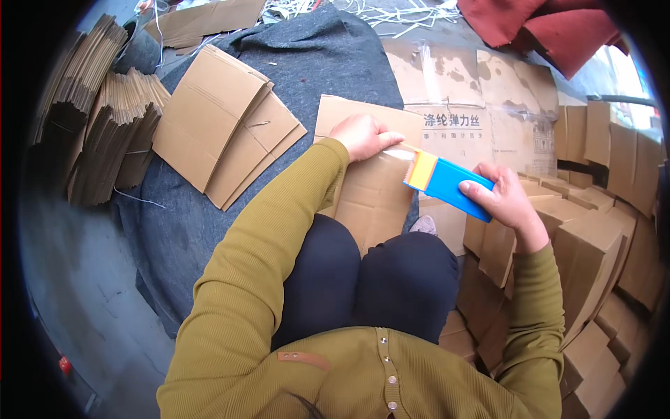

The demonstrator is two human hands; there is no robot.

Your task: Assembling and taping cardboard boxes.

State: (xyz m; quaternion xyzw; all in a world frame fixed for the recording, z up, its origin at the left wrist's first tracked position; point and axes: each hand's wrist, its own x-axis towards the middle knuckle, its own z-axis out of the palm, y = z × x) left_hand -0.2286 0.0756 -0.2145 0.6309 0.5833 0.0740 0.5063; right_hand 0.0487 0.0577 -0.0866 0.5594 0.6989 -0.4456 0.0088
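Note:
A brown cardboard box [373, 195] stands in front of my knees, with a flap [370, 112] raised behind its top. My left hand [363, 137] is closed at the box's top edge, fingers curled and thumb stretched to the right along it. A blue tape dispenser [453, 187] with a yellow toothed end is gripped in my right hand [504, 195], thumb on its near face. Its yellow end touches or nearly touches the box's upper right corner. A shiny patch like clear tape [398, 155] shows on the box beside it.
Flat cartons [216, 126] lie on a dark grey cloth [321, 63] at left, beside upright bundles of folded cardboard [115, 105]. Many closed boxes [586, 251] crowd my right side. Stained printed cardboard [516, 105] and red fabric [544, 28] are farther off.

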